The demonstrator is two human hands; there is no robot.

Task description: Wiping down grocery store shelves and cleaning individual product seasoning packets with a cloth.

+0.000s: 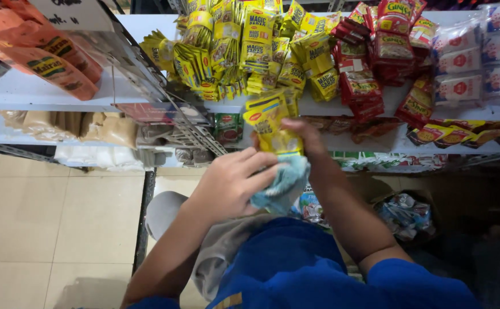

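Note:
My right hand [306, 139] grips a strip of yellow sachets [273, 123], held upright in front of the shelf. My left hand [230, 183] holds a light blue cloth [284, 183] pressed against the lower end of that strip. Both hands meet just below the shelf's white edge [227, 107]. More yellow sachet strips [250, 51] hang and lie on the shelf right behind the held one.
Red sachet packs [376, 57] and white-red packs [473, 54] fill the shelf's right side. Orange bags [44, 54] lie at the upper left. A wire rack [190, 129] slants beside my left hand. Lower shelves hold brown packets [84, 127]. Tiled floor [49, 217] lies left.

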